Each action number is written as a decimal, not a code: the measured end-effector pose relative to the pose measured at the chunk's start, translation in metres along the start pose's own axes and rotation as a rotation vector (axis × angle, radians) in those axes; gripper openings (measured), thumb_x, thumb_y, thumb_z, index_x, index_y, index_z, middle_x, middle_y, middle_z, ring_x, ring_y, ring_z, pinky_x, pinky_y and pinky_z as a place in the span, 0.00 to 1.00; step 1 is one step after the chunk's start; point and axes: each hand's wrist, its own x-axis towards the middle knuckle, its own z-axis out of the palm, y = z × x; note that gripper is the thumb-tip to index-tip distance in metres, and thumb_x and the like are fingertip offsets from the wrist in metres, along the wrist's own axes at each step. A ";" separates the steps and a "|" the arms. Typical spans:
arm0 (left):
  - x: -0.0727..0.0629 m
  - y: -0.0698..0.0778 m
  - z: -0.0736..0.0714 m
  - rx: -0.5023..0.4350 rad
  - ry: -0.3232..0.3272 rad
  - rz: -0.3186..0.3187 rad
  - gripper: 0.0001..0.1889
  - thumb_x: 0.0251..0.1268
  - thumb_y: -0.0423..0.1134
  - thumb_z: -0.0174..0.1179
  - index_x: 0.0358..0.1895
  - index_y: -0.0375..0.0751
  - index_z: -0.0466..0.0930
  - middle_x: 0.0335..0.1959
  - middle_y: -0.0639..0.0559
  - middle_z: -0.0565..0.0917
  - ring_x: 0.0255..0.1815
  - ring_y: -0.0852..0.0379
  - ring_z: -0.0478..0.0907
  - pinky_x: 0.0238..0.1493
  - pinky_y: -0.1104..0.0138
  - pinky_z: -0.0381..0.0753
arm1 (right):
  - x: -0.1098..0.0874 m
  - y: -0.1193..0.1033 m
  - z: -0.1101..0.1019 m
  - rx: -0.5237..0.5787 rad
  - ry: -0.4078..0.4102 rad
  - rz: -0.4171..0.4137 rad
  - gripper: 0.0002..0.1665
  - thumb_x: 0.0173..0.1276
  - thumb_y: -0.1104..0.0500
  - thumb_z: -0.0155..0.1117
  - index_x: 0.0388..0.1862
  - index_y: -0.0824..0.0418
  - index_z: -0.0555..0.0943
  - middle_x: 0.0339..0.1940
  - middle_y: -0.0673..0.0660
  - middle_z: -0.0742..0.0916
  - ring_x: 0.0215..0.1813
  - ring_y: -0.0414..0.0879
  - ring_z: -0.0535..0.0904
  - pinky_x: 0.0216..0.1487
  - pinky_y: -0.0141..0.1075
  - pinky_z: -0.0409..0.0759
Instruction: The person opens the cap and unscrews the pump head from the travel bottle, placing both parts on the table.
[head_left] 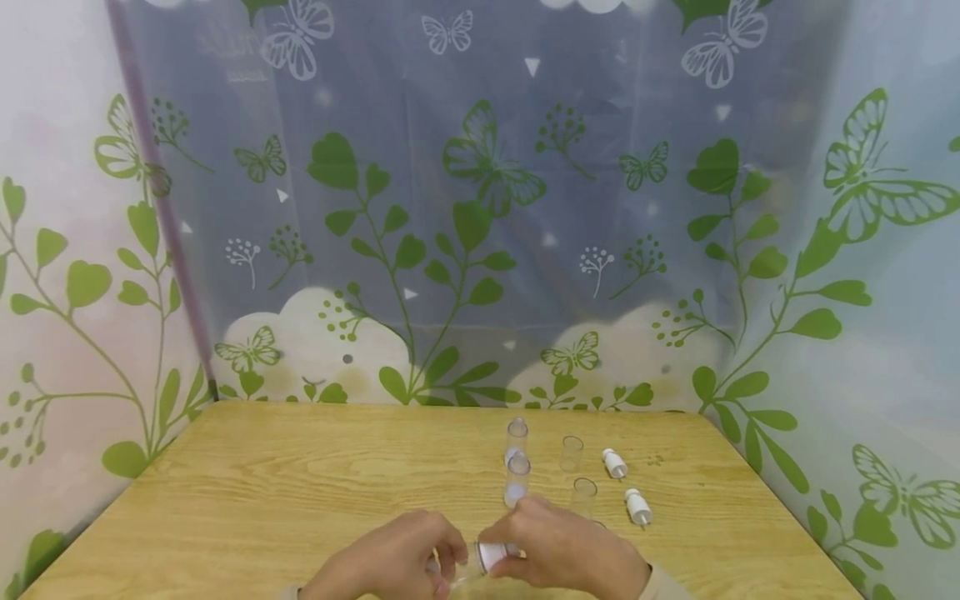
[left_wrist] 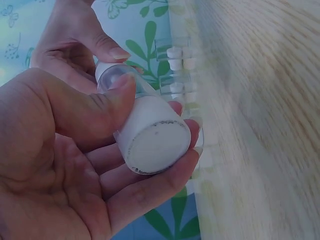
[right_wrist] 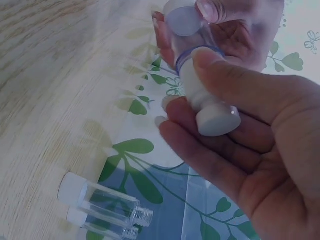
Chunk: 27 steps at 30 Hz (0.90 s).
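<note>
Left hand (head_left: 390, 560) and right hand (head_left: 570, 554) meet at the near table edge, both grasping one small clear bottle (head_left: 480, 557) held roughly horizontal btwn them, above the wooden table (head_left: 300, 483). Left wrist view: thumb and curled fingers of the left hand wrap the bottle's white base end (left_wrist: 152, 142); the right hand's thumb and fingers pinch the far, capped end. Right wrist view: right-hand thumb and fingertips (right_wrist: 210, 65) grip the white pump cap (right_wrist: 210, 112) at the bottle neck; the left hand closes round the other end.

On the table beyond the hands, w/ no contact: two upright clear bottles w/ white bases (head_left: 517, 467) one behind the other; two open clear bottles (head_left: 577, 475) just to their right; two loose white pump caps (head_left: 626, 487) lying on their sides, farther right. Right wrist view also shows two clear bottles (right_wrist: 102, 205) lying side by side. Backdrop: leaf-and-butterfly printed curtain (head_left: 480, 208).
</note>
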 end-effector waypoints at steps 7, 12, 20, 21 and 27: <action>0.001 0.001 -0.001 -0.003 0.021 -0.013 0.17 0.48 0.19 0.67 0.43 0.36 0.88 0.27 0.63 0.85 0.22 0.70 0.76 0.30 0.75 0.80 | 0.001 0.000 -0.002 0.025 0.025 0.063 0.09 0.62 0.61 0.77 0.42 0.56 0.89 0.38 0.45 0.92 0.39 0.22 0.81 0.39 0.14 0.75; 0.000 0.001 -0.002 0.023 0.035 -0.017 0.17 0.49 0.21 0.69 0.45 0.37 0.89 0.28 0.63 0.85 0.23 0.70 0.76 0.32 0.75 0.80 | 0.001 0.000 -0.003 0.043 0.028 0.103 0.12 0.62 0.62 0.78 0.44 0.55 0.88 0.40 0.44 0.91 0.41 0.24 0.81 0.42 0.16 0.77; -0.001 0.001 -0.002 0.037 0.040 -0.027 0.18 0.49 0.22 0.70 0.46 0.35 0.88 0.30 0.61 0.87 0.26 0.71 0.79 0.34 0.75 0.81 | -0.004 0.005 -0.010 0.124 -0.041 0.173 0.17 0.69 0.57 0.72 0.56 0.57 0.84 0.52 0.50 0.90 0.47 0.29 0.83 0.46 0.24 0.82; -0.001 0.001 -0.003 0.039 0.041 -0.027 0.18 0.49 0.22 0.70 0.47 0.35 0.88 0.30 0.61 0.87 0.27 0.71 0.80 0.35 0.75 0.81 | -0.005 0.006 -0.011 0.148 -0.049 0.181 0.18 0.72 0.56 0.70 0.58 0.58 0.84 0.54 0.51 0.89 0.47 0.30 0.83 0.46 0.25 0.83; -0.002 0.002 -0.004 0.046 0.043 -0.023 0.17 0.49 0.22 0.70 0.46 0.34 0.88 0.31 0.59 0.88 0.27 0.70 0.80 0.34 0.75 0.82 | -0.005 0.010 -0.012 0.269 -0.050 0.134 0.17 0.82 0.53 0.54 0.57 0.62 0.84 0.49 0.55 0.91 0.42 0.28 0.84 0.42 0.21 0.82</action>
